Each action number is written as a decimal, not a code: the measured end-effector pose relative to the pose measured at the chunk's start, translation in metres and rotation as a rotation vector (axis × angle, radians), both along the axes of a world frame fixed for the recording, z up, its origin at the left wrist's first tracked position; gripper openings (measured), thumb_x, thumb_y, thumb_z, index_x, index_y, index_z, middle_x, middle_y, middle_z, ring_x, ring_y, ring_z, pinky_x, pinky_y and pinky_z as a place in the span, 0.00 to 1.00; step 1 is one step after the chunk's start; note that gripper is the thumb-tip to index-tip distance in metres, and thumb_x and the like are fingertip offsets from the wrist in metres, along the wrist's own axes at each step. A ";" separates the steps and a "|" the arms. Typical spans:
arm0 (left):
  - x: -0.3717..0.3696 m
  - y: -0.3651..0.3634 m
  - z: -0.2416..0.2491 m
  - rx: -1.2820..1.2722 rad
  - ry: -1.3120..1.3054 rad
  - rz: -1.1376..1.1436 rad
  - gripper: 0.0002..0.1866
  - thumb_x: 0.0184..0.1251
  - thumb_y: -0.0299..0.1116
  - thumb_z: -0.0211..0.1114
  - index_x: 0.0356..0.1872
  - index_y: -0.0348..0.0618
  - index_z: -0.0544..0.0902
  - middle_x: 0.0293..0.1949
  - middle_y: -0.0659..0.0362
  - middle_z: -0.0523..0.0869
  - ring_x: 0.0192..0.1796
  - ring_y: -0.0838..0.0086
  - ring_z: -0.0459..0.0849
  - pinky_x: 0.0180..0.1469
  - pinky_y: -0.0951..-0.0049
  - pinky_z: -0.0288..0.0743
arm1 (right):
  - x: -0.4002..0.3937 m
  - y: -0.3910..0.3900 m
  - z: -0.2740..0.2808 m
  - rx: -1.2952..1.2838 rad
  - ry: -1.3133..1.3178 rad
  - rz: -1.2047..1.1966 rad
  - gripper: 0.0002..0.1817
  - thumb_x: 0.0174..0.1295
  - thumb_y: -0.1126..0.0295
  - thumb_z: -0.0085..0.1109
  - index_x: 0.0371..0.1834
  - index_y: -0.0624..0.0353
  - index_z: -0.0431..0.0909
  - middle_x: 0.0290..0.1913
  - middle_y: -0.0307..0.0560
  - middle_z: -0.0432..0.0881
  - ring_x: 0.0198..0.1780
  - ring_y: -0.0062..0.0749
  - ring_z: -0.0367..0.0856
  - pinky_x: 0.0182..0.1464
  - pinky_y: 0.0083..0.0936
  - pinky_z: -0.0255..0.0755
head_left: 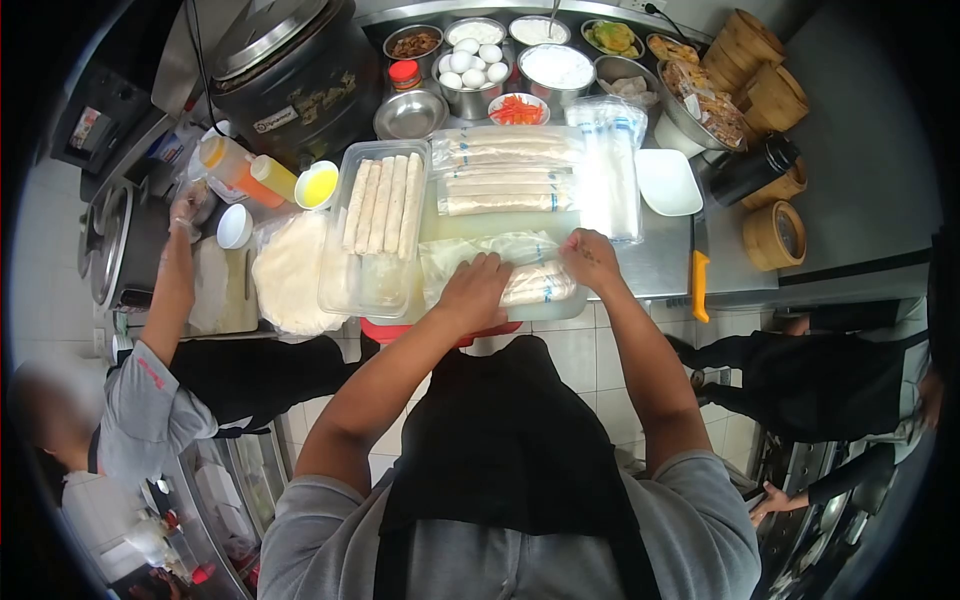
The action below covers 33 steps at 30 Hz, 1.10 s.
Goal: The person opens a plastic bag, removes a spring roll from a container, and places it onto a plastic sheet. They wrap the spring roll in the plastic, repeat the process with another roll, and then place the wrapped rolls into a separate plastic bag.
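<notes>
**Left hand (475,292) and right hand (592,260) worked a printed plastic bag (540,284) near the counter's (652,245) front edge**

The plastic bag, blue-printed and filled with something pale at its right end, lay on a translucent greenish tray (560,223) directly before the person. The left hand rested palm down over the bag's middle, fingers bent and close together; whether it gripped or merely pressed could not be told. The right hand pinched the bag's right end between thumb and fingers.

Just left of the bag stood a clear plastic tub (378,288) holding five pale rolls (384,205) side by side. Behind the bag lay two filled bags, a rear bag of rolls (508,147) and a front bag of rolls (508,190), with a stack of clear bags (610,175) to their right. Beyond that sat a white square dish (670,182), and an orange handle (700,286) jutted over the counter's front edge.

Along the back were a pot of eggs (472,72), a bowl of red strips (518,109) and a metal basin of packaged food (705,105). A flat dough sheet (293,272) lay left of the tub. Farther left, a co-worker's gloved hand (185,205) was near an orange squeeze bottle (240,172).
</notes>
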<state>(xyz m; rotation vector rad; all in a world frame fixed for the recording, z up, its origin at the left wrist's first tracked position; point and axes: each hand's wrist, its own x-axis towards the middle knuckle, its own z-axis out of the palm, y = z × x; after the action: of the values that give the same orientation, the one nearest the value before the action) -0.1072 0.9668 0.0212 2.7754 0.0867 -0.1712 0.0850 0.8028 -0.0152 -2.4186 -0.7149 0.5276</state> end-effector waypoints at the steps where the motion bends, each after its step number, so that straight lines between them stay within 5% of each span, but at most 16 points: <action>1: -0.001 0.001 0.000 0.000 0.000 0.001 0.33 0.47 0.35 0.77 0.58 0.40 0.77 0.53 0.51 0.77 0.61 0.57 0.76 0.62 0.57 0.73 | 0.001 0.000 -0.001 0.000 0.000 0.001 0.09 0.60 0.66 0.64 0.31 0.60 0.83 0.37 0.57 0.88 0.44 0.54 0.87 0.49 0.43 0.78; 7: -0.010 0.007 -0.005 -0.002 -0.119 -0.022 0.39 0.46 0.34 0.77 0.65 0.38 0.75 0.54 0.50 0.77 0.60 0.56 0.77 0.64 0.57 0.73 | 0.007 -0.001 -0.004 -0.027 0.031 -0.011 0.12 0.57 0.64 0.69 0.36 0.62 0.84 0.36 0.56 0.88 0.42 0.50 0.86 0.46 0.38 0.78; 10: -0.022 0.007 -0.007 -0.041 -0.229 0.038 0.39 0.46 0.31 0.77 0.65 0.37 0.74 0.56 0.48 0.76 0.61 0.55 0.77 0.67 0.57 0.72 | -0.006 -0.007 0.018 0.030 -0.147 0.026 0.16 0.56 0.67 0.70 0.45 0.62 0.82 0.46 0.60 0.85 0.52 0.56 0.83 0.54 0.43 0.76; 12: -0.029 0.006 -0.009 -0.046 -0.193 0.059 0.37 0.46 0.29 0.76 0.63 0.35 0.74 0.57 0.48 0.77 0.61 0.54 0.77 0.68 0.57 0.72 | -0.022 -0.010 0.043 0.335 -0.340 0.275 0.27 0.52 0.66 0.76 0.55 0.62 0.78 0.52 0.59 0.81 0.57 0.54 0.79 0.60 0.43 0.72; 13: -0.031 0.006 -0.011 -0.048 -0.189 0.064 0.37 0.46 0.29 0.76 0.63 0.35 0.74 0.57 0.48 0.77 0.61 0.54 0.77 0.68 0.57 0.72 | -0.029 -0.010 0.047 0.334 -0.336 0.279 0.27 0.52 0.66 0.76 0.55 0.62 0.78 0.52 0.59 0.81 0.57 0.54 0.79 0.60 0.43 0.72; 15: -0.031 0.005 -0.016 -0.023 -0.218 0.057 0.37 0.44 0.28 0.77 0.60 0.34 0.75 0.55 0.48 0.77 0.59 0.54 0.78 0.66 0.58 0.73 | -0.042 -0.010 0.051 0.312 -0.329 0.726 0.37 0.47 0.65 0.81 0.62 0.58 0.75 0.56 0.55 0.77 0.62 0.53 0.75 0.63 0.43 0.70; 19: -0.027 0.002 -0.021 0.021 -0.160 0.072 0.36 0.43 0.28 0.77 0.59 0.34 0.75 0.53 0.48 0.78 0.57 0.54 0.79 0.64 0.58 0.73 | -0.051 -0.007 0.052 0.093 -0.306 0.778 0.36 0.47 0.67 0.80 0.62 0.57 0.76 0.57 0.47 0.76 0.63 0.45 0.74 0.65 0.39 0.68; 25: -0.024 0.004 -0.015 0.010 -0.175 0.074 0.35 0.44 0.29 0.76 0.57 0.34 0.74 0.49 0.46 0.80 0.55 0.53 0.80 0.62 0.57 0.74 | -0.038 -0.006 0.043 0.079 -0.261 0.817 0.32 0.49 0.68 0.78 0.60 0.57 0.77 0.56 0.48 0.77 0.61 0.46 0.75 0.64 0.38 0.69; 33: -0.019 0.014 0.012 -0.110 -0.018 0.188 0.21 0.53 0.35 0.70 0.47 0.36 0.78 0.39 0.44 0.84 0.48 0.50 0.84 0.58 0.54 0.75 | -0.015 0.005 0.039 0.063 -0.052 0.771 0.27 0.54 0.60 0.73 0.56 0.58 0.79 0.48 0.53 0.84 0.53 0.52 0.82 0.57 0.41 0.76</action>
<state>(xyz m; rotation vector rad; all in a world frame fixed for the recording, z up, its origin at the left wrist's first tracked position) -0.1267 0.9804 0.0333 2.6401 0.3217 -0.0989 0.0699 0.8074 0.0239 -2.0374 -1.6690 0.7131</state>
